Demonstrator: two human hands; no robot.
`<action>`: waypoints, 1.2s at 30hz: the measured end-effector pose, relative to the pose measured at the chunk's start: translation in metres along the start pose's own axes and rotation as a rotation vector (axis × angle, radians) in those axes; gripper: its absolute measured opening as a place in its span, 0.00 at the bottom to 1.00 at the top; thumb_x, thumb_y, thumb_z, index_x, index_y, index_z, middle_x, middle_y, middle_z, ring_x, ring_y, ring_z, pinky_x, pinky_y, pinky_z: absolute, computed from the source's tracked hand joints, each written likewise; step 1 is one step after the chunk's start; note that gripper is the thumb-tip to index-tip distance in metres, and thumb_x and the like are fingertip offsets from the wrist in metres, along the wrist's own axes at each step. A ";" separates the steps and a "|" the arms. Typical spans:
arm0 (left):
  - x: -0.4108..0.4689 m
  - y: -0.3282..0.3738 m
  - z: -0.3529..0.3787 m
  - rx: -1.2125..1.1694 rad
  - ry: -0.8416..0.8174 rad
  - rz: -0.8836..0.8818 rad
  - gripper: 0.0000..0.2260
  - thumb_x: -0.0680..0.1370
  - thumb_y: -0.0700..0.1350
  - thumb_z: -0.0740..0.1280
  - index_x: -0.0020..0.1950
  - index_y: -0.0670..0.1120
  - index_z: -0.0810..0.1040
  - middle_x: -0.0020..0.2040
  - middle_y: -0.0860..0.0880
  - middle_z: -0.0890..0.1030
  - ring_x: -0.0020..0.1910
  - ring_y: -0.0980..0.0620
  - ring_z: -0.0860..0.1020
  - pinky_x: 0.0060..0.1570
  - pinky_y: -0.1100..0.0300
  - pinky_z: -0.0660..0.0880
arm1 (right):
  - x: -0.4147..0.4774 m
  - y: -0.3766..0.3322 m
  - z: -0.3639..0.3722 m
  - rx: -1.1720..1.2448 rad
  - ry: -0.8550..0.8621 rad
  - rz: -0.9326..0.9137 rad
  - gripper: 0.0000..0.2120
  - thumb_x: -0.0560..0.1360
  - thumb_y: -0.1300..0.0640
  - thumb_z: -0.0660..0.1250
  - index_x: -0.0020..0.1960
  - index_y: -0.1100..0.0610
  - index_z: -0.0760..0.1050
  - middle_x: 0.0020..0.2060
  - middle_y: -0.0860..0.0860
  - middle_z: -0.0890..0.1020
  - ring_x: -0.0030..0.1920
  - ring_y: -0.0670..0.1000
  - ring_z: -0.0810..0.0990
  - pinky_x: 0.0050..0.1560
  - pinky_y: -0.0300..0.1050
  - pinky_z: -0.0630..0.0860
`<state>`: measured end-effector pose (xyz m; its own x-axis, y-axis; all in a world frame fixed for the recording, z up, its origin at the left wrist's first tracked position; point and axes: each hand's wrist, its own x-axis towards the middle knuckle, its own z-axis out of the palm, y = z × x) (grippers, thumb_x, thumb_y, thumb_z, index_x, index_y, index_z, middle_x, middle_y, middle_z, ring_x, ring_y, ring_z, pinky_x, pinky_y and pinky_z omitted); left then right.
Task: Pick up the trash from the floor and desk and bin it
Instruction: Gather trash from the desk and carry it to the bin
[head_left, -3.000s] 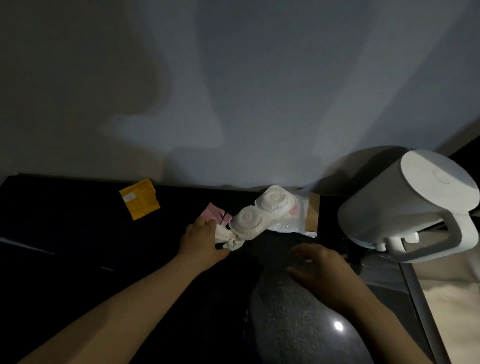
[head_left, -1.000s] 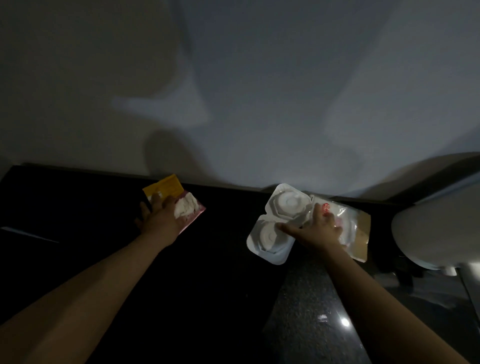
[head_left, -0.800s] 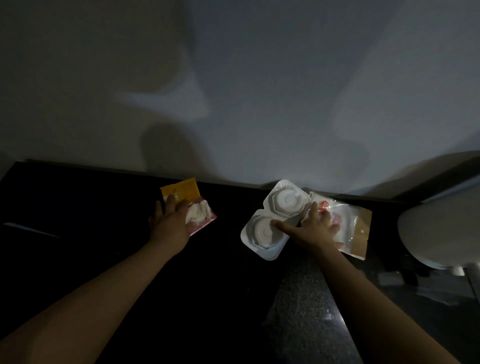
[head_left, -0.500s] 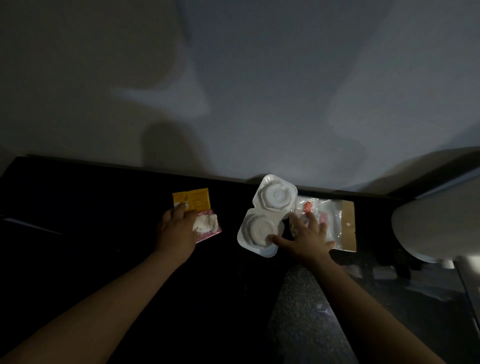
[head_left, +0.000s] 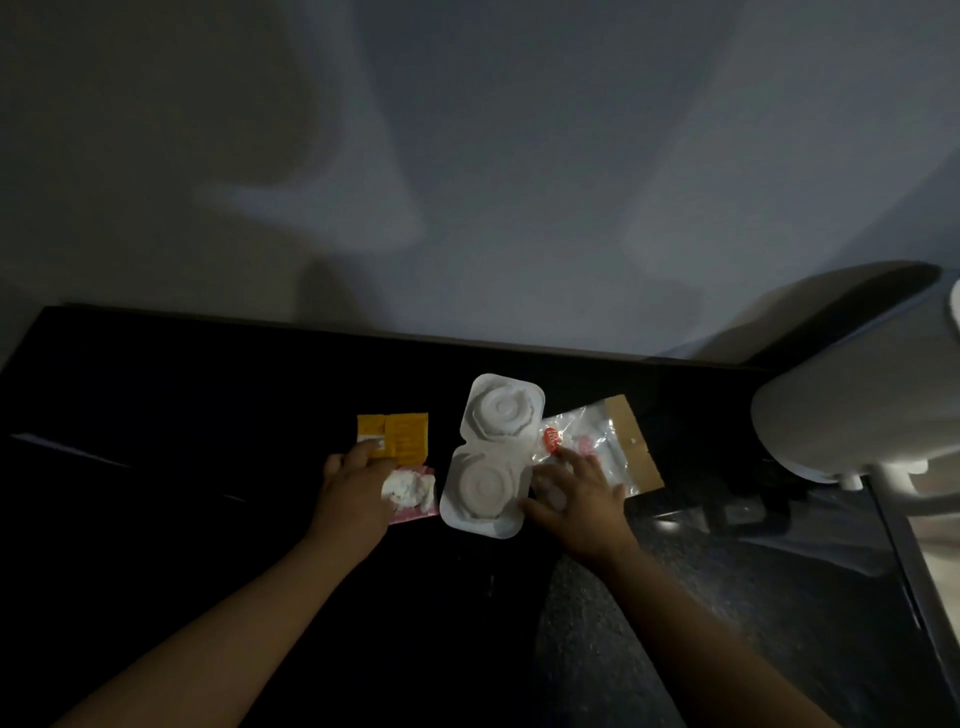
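- Lying on the black desk (head_left: 156, 415) near the wall, a white plastic tray (head_left: 493, 452) has two round moulded cups, one behind the other; each shows only its own raised rings.
- Just right of the tray, a clear bag (head_left: 605, 449) with a brown card strip holds something pale and pinkish, too blurred to name; an orange label (head_left: 551, 437) shows at its left end.
- Right hand (head_left: 576, 504): its fingers are spread flat over the bag's near part, the thumb against the tray's near right edge.
- Left hand (head_left: 353, 493): its fingers reach forward close together, one tip on a yellow packet (head_left: 397, 436).
- A crumpled tissue (head_left: 408, 486) sits on a pink wrapper (head_left: 415, 512), touching the left hand's thumb side; I cannot tell whether the thumb pinches it.
- The hand hides most of the wrapper.
- A white kettle (head_left: 857, 405) on the right is cut off by the picture's edge.
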<state>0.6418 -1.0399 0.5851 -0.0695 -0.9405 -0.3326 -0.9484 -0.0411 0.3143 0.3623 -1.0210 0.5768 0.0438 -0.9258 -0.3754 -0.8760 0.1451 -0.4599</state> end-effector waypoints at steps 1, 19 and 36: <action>-0.003 -0.002 0.001 -0.042 -0.007 -0.004 0.21 0.76 0.43 0.67 0.69 0.49 0.71 0.74 0.50 0.61 0.67 0.44 0.61 0.66 0.57 0.62 | -0.005 -0.003 -0.004 0.063 0.088 0.017 0.26 0.71 0.34 0.62 0.66 0.42 0.68 0.72 0.47 0.63 0.74 0.53 0.57 0.71 0.70 0.51; 0.012 0.023 -0.012 -0.318 0.087 -0.434 0.47 0.65 0.67 0.71 0.75 0.48 0.55 0.71 0.40 0.56 0.69 0.38 0.59 0.65 0.47 0.66 | 0.051 -0.065 -0.032 0.265 0.139 0.533 0.64 0.56 0.26 0.71 0.77 0.47 0.38 0.75 0.53 0.32 0.73 0.67 0.31 0.66 0.75 0.50; 0.021 0.004 -0.006 -0.413 0.153 -0.337 0.44 0.63 0.52 0.79 0.73 0.47 0.60 0.62 0.41 0.64 0.57 0.40 0.74 0.57 0.52 0.74 | 0.068 -0.104 0.017 0.114 0.158 0.363 0.53 0.57 0.31 0.74 0.72 0.46 0.50 0.73 0.57 0.53 0.71 0.66 0.54 0.66 0.66 0.60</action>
<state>0.6388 -1.0615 0.5849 0.2921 -0.8892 -0.3521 -0.7079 -0.4486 0.5456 0.4641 -1.0931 0.5855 -0.3408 -0.8483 -0.4053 -0.7617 0.5018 -0.4099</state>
